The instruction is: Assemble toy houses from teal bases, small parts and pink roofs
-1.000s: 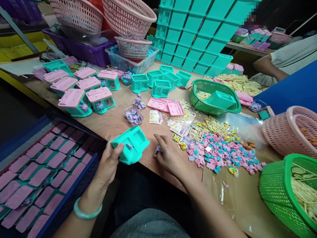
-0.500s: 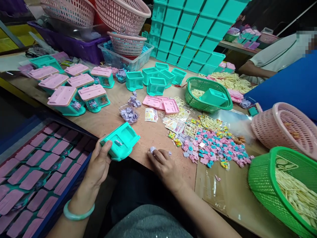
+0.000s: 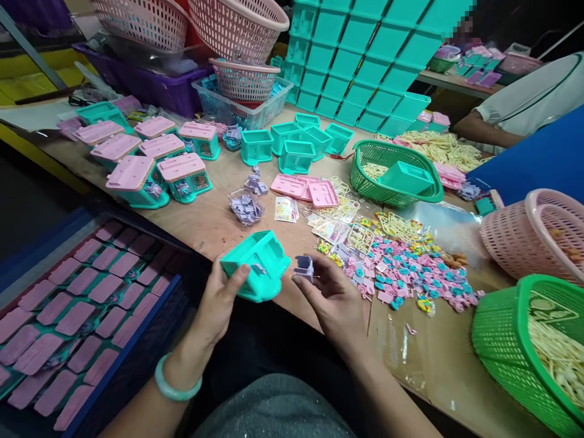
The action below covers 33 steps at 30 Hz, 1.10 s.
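Tilted in my left hand (image 3: 222, 296) is a teal plastic box (image 3: 255, 261), gripped at its left end with the thumb across its side. A small lavender piece shows on the box near my thumb. My right hand (image 3: 335, 292) pinches a small lavender plastic part (image 3: 303, 267) between thumb and fingers, a short gap to the right of the box. Behind the box, a clear tray (image 3: 246, 208) holds more lavender parts. Pink lids (image 3: 323, 193) and printed sticker sheets (image 3: 286, 209) lie on the table beyond my hands.
Pink-topped teal boxes (image 3: 132, 171) stand at the left, above a blue crate (image 3: 171, 292) of similar ones. Pink and blue small parts (image 3: 410, 271) are heaped at the right. Green baskets (image 3: 497, 328) and stacked teal boxes (image 3: 347, 67) surround the table. A person's arm (image 3: 488, 131) is at far right.
My right hand has lifted a lavender part off the table and turned it upward beside the box. My left hand has brought the teal box right, closer to it.
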### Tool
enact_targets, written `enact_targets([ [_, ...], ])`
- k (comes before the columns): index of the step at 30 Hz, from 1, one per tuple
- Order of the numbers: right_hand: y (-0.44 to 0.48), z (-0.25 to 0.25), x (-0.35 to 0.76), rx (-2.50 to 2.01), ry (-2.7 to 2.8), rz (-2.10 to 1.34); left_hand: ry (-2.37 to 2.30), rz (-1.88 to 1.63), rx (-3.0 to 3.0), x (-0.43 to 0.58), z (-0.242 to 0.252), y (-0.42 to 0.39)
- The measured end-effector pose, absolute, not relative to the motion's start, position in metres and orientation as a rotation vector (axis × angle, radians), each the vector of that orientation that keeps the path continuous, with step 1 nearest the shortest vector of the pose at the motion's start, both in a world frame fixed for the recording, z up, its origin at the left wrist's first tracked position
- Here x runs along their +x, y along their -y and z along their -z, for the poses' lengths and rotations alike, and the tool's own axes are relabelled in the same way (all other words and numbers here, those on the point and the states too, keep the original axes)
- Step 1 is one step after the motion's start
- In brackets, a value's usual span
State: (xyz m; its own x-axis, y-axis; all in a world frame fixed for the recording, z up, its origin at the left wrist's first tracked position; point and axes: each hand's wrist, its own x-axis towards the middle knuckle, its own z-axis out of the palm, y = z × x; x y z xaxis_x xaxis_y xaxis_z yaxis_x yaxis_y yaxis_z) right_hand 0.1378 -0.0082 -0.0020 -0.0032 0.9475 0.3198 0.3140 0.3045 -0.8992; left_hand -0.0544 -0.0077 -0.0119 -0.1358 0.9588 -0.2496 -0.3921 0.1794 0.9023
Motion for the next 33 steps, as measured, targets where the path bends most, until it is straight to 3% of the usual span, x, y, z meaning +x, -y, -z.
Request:
enact_targets([
  [5, 0.015, -0.026, 0.127, -1.161, 1.636, -0.849, -1.055, -1.261, 0.702, -0.031, 0.013, 0.015],
  [21, 0.021, -0.014, 0.132, -1.218, 1.299, -1.200, -1.109, -1.272, 0.778, -0.021, 0.005, 0.017],
  [33, 0.029, -0.004, 0.114, -1.301, 1.672, -0.454, -1.122, -1.269, 0.820, -0.025, 0.012, 0.015],
])
